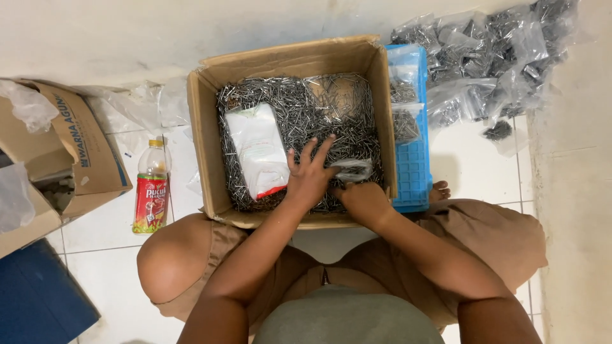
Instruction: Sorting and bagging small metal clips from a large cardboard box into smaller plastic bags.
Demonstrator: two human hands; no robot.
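Your left hand point(310, 173) lies flat with fingers spread on the heap of loose nails point(319, 108) that fills the open cardboard box point(210, 134) in front of you; it grips nothing, only presses on the pile. Your right hand point(364, 199) sits at the near edge of the box, just right of the left, with its fingers closed around the mouth of a small clear plastic bag point(352, 169) that rests on the nails between both hands. A white packet with a red edge point(258, 150) lies on the nails just left of your left hand, touching or nearly touching the thumb side. Against the right wall of the box stands a blue plastic tray point(413, 165) carrying filled clear bags, and farther off to the right a heap of bagged nails point(491, 57) spreads over the floor. On the left, well apart from the box, a bottle with a red label point(152, 188) lies on the white tiles, and beyond it sits a second, torn cardboard box point(76, 153). Your knees flank the near side of the box.
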